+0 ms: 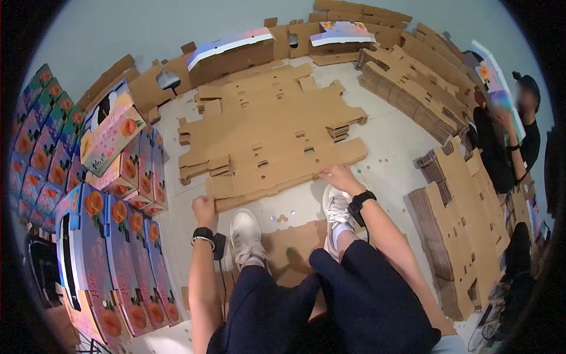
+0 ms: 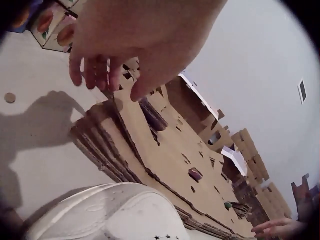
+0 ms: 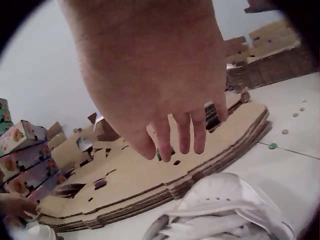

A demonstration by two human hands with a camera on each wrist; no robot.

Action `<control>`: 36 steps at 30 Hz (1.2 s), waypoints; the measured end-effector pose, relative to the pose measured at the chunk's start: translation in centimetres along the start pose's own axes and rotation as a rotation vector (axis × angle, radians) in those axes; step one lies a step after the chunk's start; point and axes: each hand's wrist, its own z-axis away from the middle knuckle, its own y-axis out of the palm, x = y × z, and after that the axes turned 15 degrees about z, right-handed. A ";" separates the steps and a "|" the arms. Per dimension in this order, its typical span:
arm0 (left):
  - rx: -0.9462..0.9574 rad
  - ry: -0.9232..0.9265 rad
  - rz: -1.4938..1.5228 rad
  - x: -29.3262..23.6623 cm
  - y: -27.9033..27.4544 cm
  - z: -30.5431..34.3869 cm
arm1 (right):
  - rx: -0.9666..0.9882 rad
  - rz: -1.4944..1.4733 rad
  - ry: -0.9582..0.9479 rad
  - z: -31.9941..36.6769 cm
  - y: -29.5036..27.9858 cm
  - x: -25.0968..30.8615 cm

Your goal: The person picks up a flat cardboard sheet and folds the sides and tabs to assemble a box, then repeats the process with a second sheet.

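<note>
A stack of flat, die-cut cardboard box blanks (image 1: 277,127) lies on the floor in front of my feet. At its near left corner is my left hand (image 1: 204,205); in the left wrist view the fingers (image 2: 89,72) hang down beside the corner, thumb apart from them. My right hand (image 1: 342,179) reaches over the near edge further right. The right wrist view shows its fingers (image 3: 184,135) straight, pointing down over the top blank (image 3: 130,175). Several layers show along the stack's edge.
Printed fruit boxes (image 1: 112,248) are stacked at the left. More cardboard stacks (image 1: 460,230) lie at the right, where another person (image 1: 501,141) holds a printed box piece (image 1: 498,88). My white shoes (image 1: 246,236) stand close to the near edge. Cardboard lines the back wall.
</note>
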 end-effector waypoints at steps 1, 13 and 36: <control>0.124 -0.146 0.203 -1.6 -0.4 0.1 | 0.008 0.002 -0.003 -0.1 -0.4 0.7; 0.129 -0.478 0.482 2.9 1.4 4.1 | 0.242 -0.283 -0.280 -1.3 -7.0 7.7; 0.086 0.230 0.432 -16.2 -28.5 3.9 | 1.000 -0.763 -1.036 14.0 -9.6 31.2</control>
